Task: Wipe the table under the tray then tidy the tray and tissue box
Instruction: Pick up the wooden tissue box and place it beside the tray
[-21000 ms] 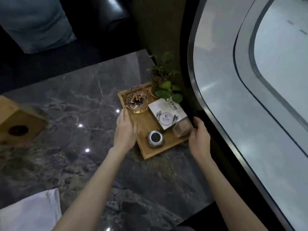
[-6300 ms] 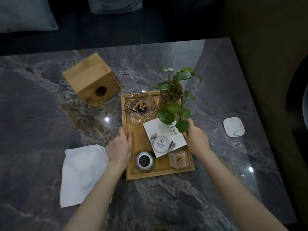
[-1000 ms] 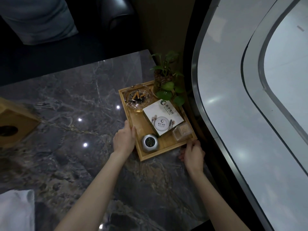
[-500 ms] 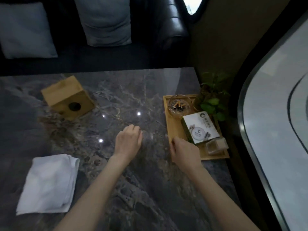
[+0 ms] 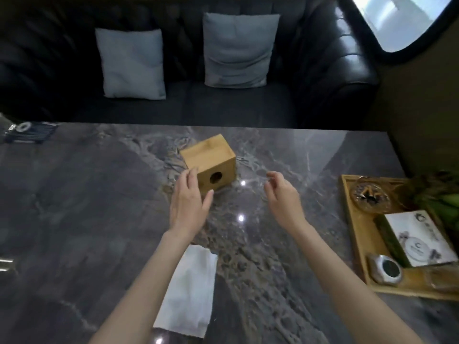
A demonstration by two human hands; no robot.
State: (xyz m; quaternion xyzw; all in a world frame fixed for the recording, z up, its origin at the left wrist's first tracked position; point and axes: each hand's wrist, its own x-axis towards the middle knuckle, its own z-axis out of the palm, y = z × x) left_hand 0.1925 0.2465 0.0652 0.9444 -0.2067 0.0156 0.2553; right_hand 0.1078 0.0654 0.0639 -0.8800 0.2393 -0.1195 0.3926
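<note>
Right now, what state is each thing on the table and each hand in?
wooden tissue box: upright, round hole facing the camera
left hand: open, fingertips at the box's left side
right hand: open, apart from box
white cloth: folded flat
wooden tray: loaded, at right edge
glass ashtray: holds cigarette butts

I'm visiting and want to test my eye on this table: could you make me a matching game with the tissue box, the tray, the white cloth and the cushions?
Things:
1. tissue box
2. tray
3. white cloth
4. cushions

Places:
A. on the dark sofa
B. right edge of the table
C. under the left forearm
D. at the left hand's fingertips

Pairs: 1-D, 2-B, 3-C, 4-A
</note>
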